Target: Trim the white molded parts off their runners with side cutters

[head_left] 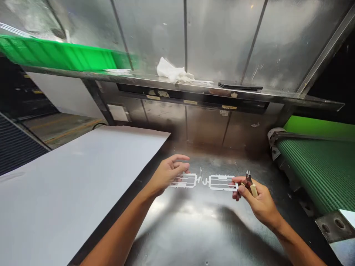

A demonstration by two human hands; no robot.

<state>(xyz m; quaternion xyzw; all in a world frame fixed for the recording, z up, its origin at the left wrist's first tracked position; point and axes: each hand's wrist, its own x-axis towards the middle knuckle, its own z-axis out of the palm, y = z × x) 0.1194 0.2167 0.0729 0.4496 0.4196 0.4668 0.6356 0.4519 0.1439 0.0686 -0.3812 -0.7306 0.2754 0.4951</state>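
Two flat white plastic frames joined by a curved runner (204,181) are held above the metal bench, with a thin sprue standing up from the runner. My right hand (260,201) pinches the outer end of the right frame (222,187) between thumb and fingers. A pair of side cutters (249,181) with pale handles also rests in that hand, jaws pointing up. My left hand (169,173) is at the outer end of the left frame (190,181), its index finger stretched out and apart from the thumb. The hand covers that frame's far end.
A large white board (97,177) lies to the left. On the right runs a ribbed green conveyor belt (318,166). The shelf (194,87) ahead carries a green bin (61,55), a crumpled white cloth (172,70) and a flat black object (240,86).
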